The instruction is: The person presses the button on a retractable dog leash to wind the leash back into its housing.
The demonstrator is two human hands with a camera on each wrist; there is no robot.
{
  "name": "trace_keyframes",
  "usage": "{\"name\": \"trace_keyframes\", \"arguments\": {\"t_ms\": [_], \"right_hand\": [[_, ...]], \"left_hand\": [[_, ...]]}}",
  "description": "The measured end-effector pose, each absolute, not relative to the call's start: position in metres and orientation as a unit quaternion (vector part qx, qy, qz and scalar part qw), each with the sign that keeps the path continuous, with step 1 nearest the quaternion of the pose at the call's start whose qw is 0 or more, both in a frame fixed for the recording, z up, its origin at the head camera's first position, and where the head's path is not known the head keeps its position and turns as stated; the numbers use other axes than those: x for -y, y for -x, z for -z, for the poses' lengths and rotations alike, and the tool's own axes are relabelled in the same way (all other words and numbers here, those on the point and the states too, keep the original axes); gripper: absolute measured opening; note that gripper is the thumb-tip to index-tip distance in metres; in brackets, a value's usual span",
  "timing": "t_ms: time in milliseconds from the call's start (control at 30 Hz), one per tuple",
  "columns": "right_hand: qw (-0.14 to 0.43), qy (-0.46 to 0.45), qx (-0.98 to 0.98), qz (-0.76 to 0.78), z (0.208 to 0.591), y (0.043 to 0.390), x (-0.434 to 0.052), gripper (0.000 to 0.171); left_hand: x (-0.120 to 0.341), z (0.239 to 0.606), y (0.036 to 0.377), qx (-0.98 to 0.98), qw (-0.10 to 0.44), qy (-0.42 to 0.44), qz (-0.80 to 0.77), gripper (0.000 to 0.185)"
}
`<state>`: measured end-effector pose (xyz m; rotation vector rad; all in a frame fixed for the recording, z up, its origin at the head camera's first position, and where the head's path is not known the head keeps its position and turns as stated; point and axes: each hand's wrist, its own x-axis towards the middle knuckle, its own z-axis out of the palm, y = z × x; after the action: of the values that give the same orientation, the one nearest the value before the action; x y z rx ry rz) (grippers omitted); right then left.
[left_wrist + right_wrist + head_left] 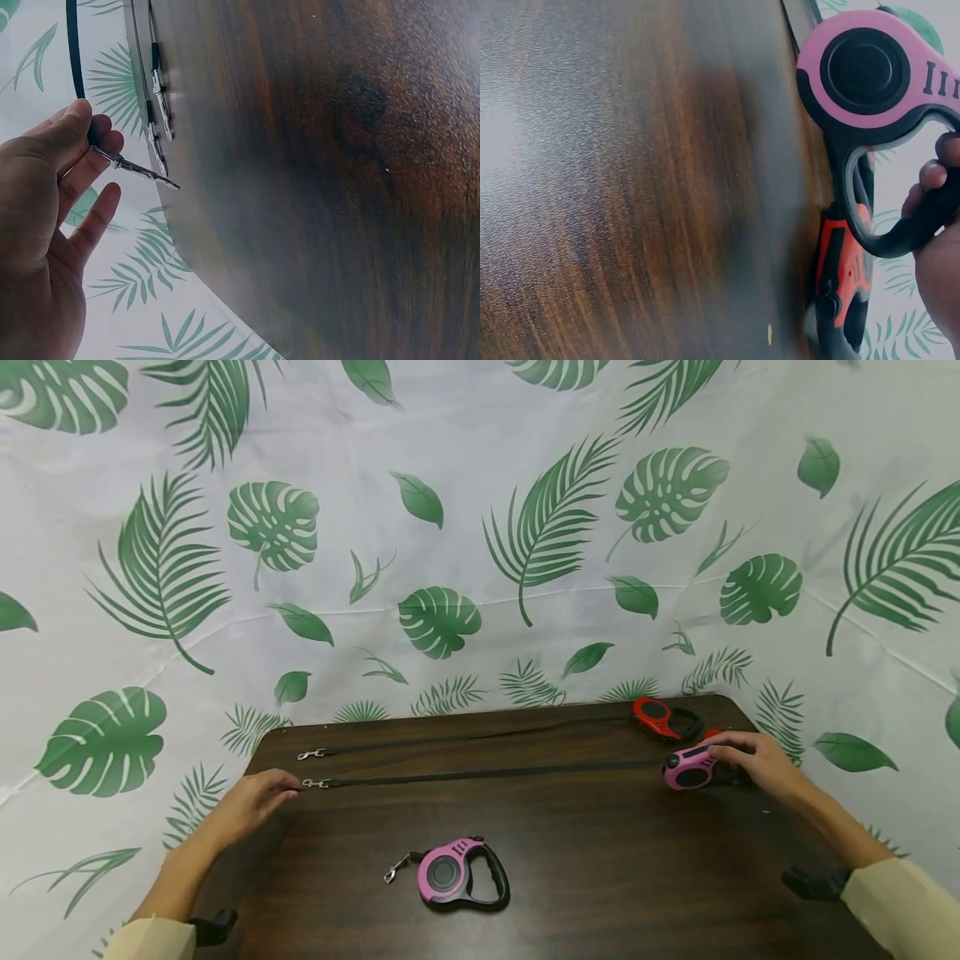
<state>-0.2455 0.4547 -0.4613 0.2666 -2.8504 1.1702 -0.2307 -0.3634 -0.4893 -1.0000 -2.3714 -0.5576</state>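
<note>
In the left wrist view my left hand (45,195) pinches a black leash strap (73,52) just behind its metal clip (135,166), which sticks out past the fingers. From the head view, this left hand (255,802) is at the table's left edge. At the far right, my right hand (757,764) holds a pink retractable leash (688,768); the right wrist view shows its fingers curled round the black handle (922,225). A red leash (847,270) lies below it. Another pink retractable leash (441,870) rests at the front middle with its clip out.
A red retractable leash (652,717) lies at the back right, its strap (480,735) drawn out leftward to a metal clip (311,753). Just in front, a second clip (317,783) lies near my left fingers. Leaf-print cloth (450,543) hangs behind the brown table (600,860).
</note>
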Motion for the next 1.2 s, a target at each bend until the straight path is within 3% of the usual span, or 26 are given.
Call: {"name": "trace_keyframes", "arguments": {"t_ms": [967, 1200], "right_hand": [[0.09, -0.132, 0.861, -0.482, 0.4619, 0.2445, -0.4565, 0.019], [0.082, -0.138, 0.869, -0.468, 0.4586, 0.2439, -0.458, 0.017]], "left_hand": [[0.3617, 0.4866, 0.2303, 0.882, 0.234, 0.343, 0.223, 0.031], [0.3619, 0.4866, 0.2327, 0.884, 0.231, 0.342, 0.222, 0.03]]}}
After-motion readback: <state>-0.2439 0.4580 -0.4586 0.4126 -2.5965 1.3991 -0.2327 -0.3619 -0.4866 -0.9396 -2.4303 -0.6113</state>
